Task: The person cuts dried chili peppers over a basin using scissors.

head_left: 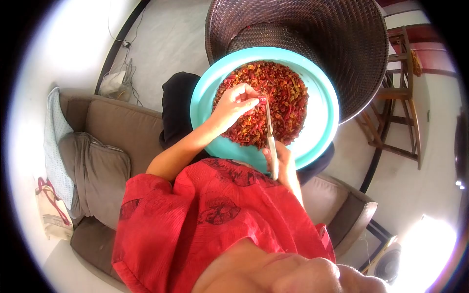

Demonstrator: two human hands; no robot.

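A wide turquoise basin (328,93) rests on the lap, with many cut red dried chili pieces (288,105) covering its bottom. Over them, my left hand (234,105) pinches a small red chili (263,99) between thumb and fingertips. My right hand (284,158) is closed around the pale handle of a pair of scissors (271,141). Their metal blades point away from me, and the tips are at the chili in my left hand. Whether the blades are apart or together is hard to see.
Beyond the basin stands a large dark woven basket (298,24), close against its far rim. A brown sofa (124,119) lies beneath and to the left, with a cushion (100,168) on it. A wooden chair (403,97) stands at right. Cables and a plastic bag (115,84) lie on the floor.
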